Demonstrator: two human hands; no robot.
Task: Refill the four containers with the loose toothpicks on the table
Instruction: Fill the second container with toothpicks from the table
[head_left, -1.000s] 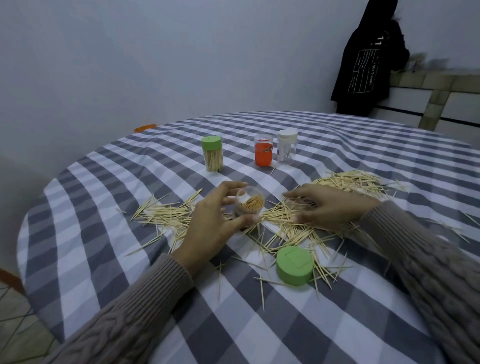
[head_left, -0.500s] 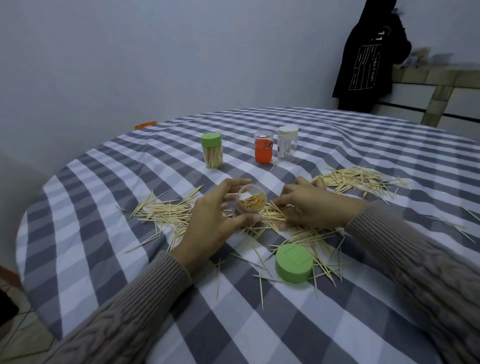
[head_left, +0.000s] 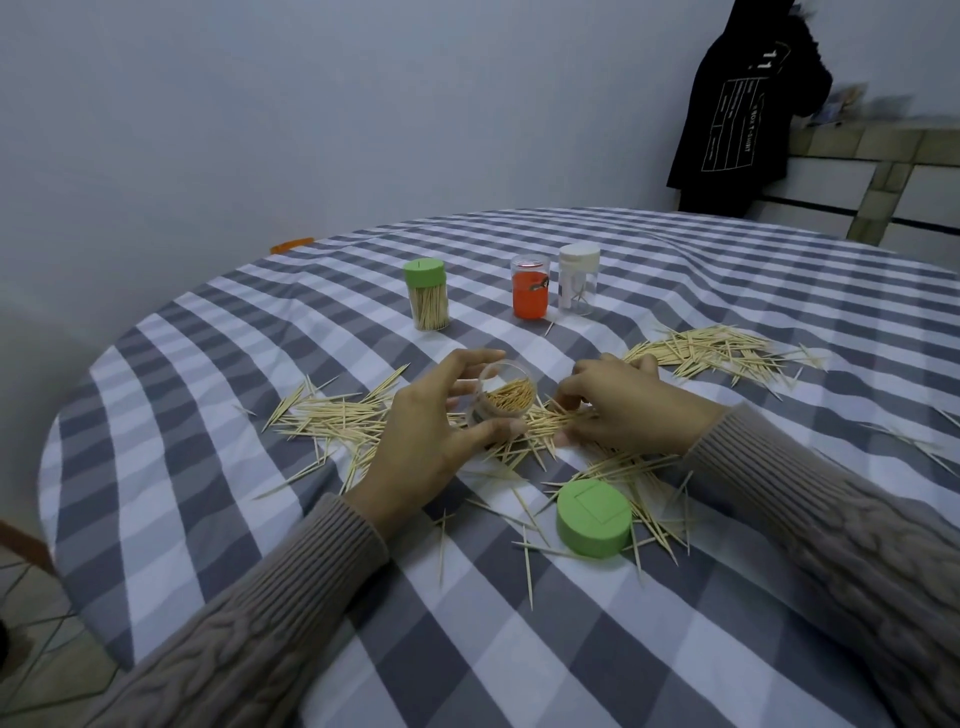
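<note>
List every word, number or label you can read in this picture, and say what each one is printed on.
"11": white print near the shoulder of the black hooded garment by the far wall.
"T-SHIRT", partly legible, running sideways beside the white box graphic on the same garment; the letters before it are too blurred to read.
Orange label on the clear plastic jar: a small dark mark only, too small to read.
White label in the white-lidded clear container: unreadable.

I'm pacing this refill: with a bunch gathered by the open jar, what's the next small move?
Probably lift the pinched toothpicks into the clear jar. The right hand already grips them beside its mouth, and the left hand holds it tilted toward them, part filled.
</note>
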